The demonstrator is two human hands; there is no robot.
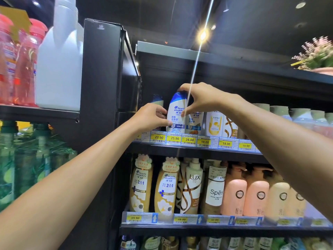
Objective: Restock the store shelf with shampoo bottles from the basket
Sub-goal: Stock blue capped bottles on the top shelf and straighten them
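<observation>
Black store shelving fills the view under a dark ceiling with a bright spot lamp, and the upper shampoo shelf (pixel 198 150) with its row of yellow price tags serves as the landmark. Standing at the front edge of that shelf, above the 25.90 tag (pixel 174 138), is a white and blue Head & Shoulders bottle (pixel 175 114), upright or very nearly so. Its left side is gripped by the left hand (pixel 149 117), fingers curled around the lower body of the bottle. From above and to the right, the right hand (pixel 200 98) pinches it, fingertips on the blue cap and thumb pressed on the label.

Just right of the held bottle on the same shelf stands another Head & Shoulders bottle (pixel 193 123), then a white and yellow Pantene bottle (pixel 214 123). Behind the left hand, a further blue-capped bottle (pixel 157 100) shows only its top.

One level below the landmark shelf, gold Head & Shoulders 2-in-1 bottles (pixel 164 188), a Lux pump bottle (pixel 192 184), a Spes bottle (pixel 215 188) and pink pump bottles (pixel 234 192) stand in a row. Left of the shelf, on the neighbouring unit, sits a big white jug (pixel 59 60) beside red bottles (pixel 23 60)
</observation>
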